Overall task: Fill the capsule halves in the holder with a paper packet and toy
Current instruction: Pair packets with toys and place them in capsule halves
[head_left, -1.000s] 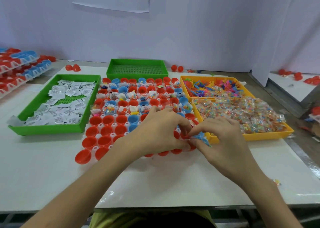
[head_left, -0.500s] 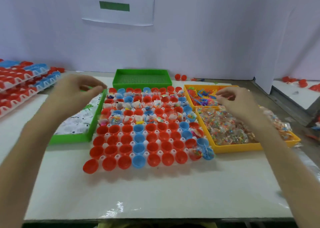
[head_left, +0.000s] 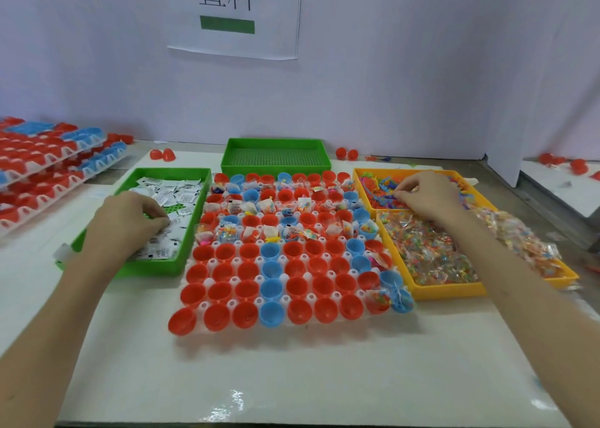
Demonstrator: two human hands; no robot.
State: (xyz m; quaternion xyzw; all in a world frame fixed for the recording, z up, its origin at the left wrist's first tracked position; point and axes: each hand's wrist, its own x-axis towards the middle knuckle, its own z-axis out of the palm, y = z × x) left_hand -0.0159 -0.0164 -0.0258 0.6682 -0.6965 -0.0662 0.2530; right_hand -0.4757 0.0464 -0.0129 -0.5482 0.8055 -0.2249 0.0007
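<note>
L hand (head_left: 130, 223) in green tray (head_left: 152, 267), fingertips pinching paper packets (head_left: 175, 194), R hand (head_left: 425, 197) in orange tray (head_left: 448, 290), pinching toys (head_left: 378, 189), holder (head_left: 258, 260) w/ red & blue capsule halves (head_left: 293, 250) between trays on desk (head_left: 292, 379), back rows filled

Left hand (head_left: 130, 221) among packets (head_left: 177, 191); right hand (head_left: 425, 197) among toys (head_left: 378, 189).

The left hand (head_left: 126, 223) hides paper packets (head_left: 177, 194), their print too small to read. Stacked holders (head_left: 42, 168) run off the left edge. Whether the right hand (head_left: 425, 197) grips any toys (head_left: 378, 189) is unclear.
</note>
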